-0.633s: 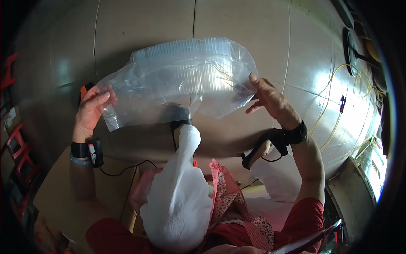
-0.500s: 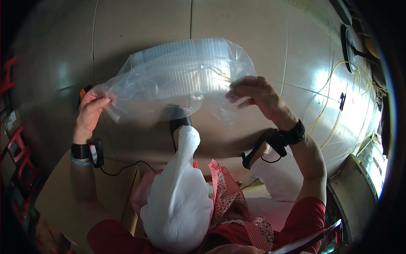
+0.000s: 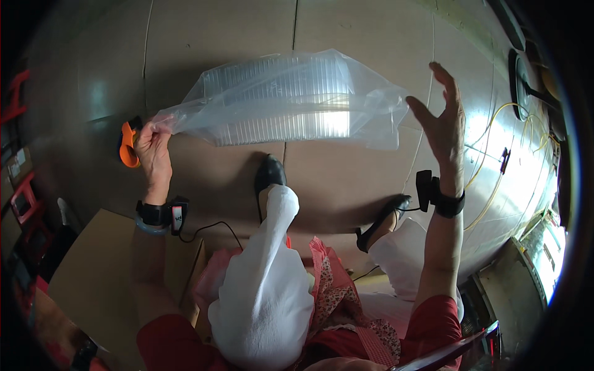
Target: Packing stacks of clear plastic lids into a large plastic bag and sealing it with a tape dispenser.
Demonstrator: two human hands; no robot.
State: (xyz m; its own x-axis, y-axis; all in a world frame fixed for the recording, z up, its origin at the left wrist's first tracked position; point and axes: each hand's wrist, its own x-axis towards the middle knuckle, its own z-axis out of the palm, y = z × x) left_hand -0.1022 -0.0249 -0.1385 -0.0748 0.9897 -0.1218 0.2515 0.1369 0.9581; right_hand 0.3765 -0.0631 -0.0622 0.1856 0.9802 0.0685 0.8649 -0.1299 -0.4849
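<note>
A person's left grip (image 3: pixel 154 154) pinches one end of a clear bag (image 3: pixel 380 117) around a ribbed plastic stack (image 3: pixel 281 127) on the tiled floor (image 3: pixel 346 185), the right grip (image 3: pixel 448 127) spread wide beside the other end, as a one-sided pull could tear thin film or skew the stack.

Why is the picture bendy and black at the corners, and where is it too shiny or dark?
Head view: the fisheye lens bends straight edges and leaves black corners; head view: glare whitens the floor at the right and a patch of the ribbed clear stack; head view: the red things at the far left sit in dimness, hard to make out.
</note>
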